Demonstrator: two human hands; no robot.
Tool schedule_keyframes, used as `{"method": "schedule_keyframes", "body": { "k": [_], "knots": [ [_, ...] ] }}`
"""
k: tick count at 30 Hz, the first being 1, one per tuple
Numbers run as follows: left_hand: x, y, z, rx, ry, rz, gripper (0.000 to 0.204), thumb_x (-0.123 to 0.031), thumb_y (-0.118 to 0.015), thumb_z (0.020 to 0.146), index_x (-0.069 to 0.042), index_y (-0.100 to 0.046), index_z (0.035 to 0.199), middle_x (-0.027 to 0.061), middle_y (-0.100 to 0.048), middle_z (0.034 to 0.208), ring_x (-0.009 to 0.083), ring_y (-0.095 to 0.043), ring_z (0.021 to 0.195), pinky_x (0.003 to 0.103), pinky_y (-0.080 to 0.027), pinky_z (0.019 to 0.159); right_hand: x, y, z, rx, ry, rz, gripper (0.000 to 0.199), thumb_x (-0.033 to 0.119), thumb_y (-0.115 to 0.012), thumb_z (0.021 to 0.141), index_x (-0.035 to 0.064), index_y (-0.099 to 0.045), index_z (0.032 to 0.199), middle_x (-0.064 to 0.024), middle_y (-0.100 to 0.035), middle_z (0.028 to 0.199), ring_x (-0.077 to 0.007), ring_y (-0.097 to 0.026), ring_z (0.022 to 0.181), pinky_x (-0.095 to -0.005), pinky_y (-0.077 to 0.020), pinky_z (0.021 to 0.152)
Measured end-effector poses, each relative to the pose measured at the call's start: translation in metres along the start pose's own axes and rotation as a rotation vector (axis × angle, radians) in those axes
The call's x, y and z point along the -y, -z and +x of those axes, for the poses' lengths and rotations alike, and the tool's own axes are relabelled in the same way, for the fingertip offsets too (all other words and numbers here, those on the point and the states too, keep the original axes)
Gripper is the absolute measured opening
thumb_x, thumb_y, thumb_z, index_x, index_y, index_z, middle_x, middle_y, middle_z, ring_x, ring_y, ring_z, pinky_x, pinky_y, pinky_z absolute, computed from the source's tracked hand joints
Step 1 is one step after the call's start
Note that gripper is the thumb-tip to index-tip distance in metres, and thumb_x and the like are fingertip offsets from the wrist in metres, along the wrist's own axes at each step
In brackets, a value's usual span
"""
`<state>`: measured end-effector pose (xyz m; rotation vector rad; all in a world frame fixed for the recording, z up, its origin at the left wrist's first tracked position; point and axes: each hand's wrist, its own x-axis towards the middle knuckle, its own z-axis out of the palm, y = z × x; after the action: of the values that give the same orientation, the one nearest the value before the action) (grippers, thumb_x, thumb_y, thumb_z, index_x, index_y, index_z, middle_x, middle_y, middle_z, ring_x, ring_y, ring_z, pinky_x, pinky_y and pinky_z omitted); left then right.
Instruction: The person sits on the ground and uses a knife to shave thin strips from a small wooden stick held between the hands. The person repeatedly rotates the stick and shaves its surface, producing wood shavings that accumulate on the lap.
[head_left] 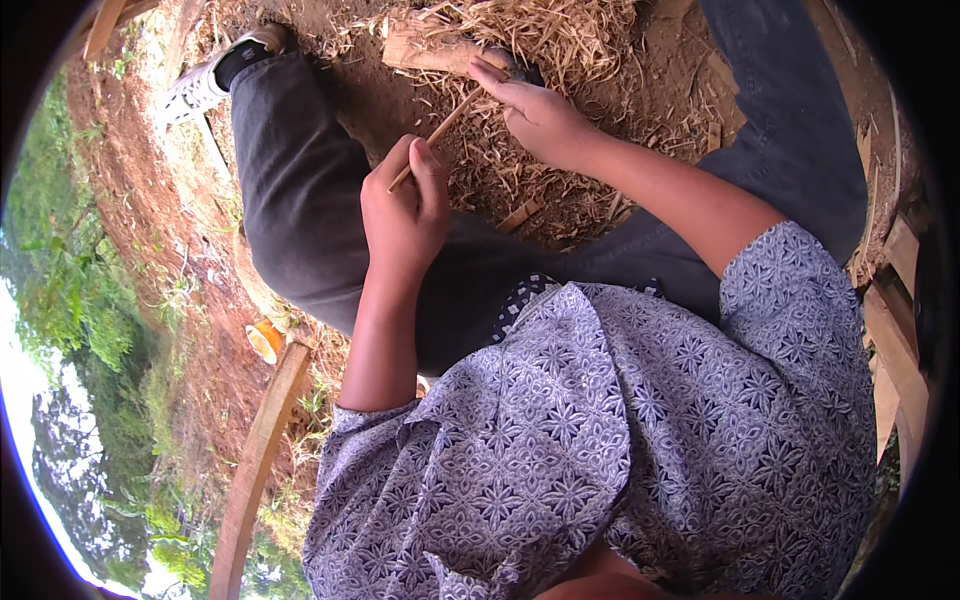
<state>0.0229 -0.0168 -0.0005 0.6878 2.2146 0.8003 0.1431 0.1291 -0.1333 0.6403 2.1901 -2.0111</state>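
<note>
A thin, pale wooden stick (446, 128) slants up and to the right between my hands. My left hand (405, 210) is closed round its lower end, with the thumb along it and a short tip poking out. At its upper end my right hand (540, 118) pinches it, index finger stretched forward; the other fingers are partly hidden. Just beyond my right fingertips lies a chunky wooden block (428, 48) on the ground. A dark object (524, 68) shows behind that hand, too covered to name.
Wood shavings (575, 40) are heaped around the block and scattered over the dirt between my outstretched legs. A small offcut (518, 216) lies near my lap. At left are a wooden post (262, 460) and an orange container (265, 342). Wooden boards (895, 345) stand at right.
</note>
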Motion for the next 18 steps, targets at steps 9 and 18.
{"method": "schedule_keyframes", "body": {
  "k": [9, 18],
  "knots": [
    [0.001, 0.002, 0.001, 0.002, 0.065, -0.119, 0.043, -0.025, -0.042, 0.112, -0.005, -0.053, 0.076, -0.0021, -0.048, 0.063, 0.0068, -0.043, 0.059, 0.026, -0.035, 0.055, -0.002, 0.003, -0.005, -0.056, 0.14, -0.064, 0.069, 0.0, -0.044, 0.094, 0.0203, -0.038, 0.16, -0.0186, -0.064, 0.106, -0.026, -0.064, 0.092, -0.0373, -0.0496, 0.093],
    [-0.001, -0.001, 0.004, -0.024, 0.053, -0.1, 0.041, -0.025, -0.042, 0.112, -0.005, -0.053, 0.078, -0.002, -0.049, 0.063, 0.0056, -0.043, 0.059, 0.024, -0.035, 0.055, -0.02, -0.004, -0.001, -0.127, 0.183, -0.173, 0.062, 0.0, -0.043, 0.094, 0.0001, -0.037, 0.156, -0.0215, -0.032, 0.164, -0.0306, -0.037, 0.15, -0.0402, -0.0312, 0.123]
  ]
}}
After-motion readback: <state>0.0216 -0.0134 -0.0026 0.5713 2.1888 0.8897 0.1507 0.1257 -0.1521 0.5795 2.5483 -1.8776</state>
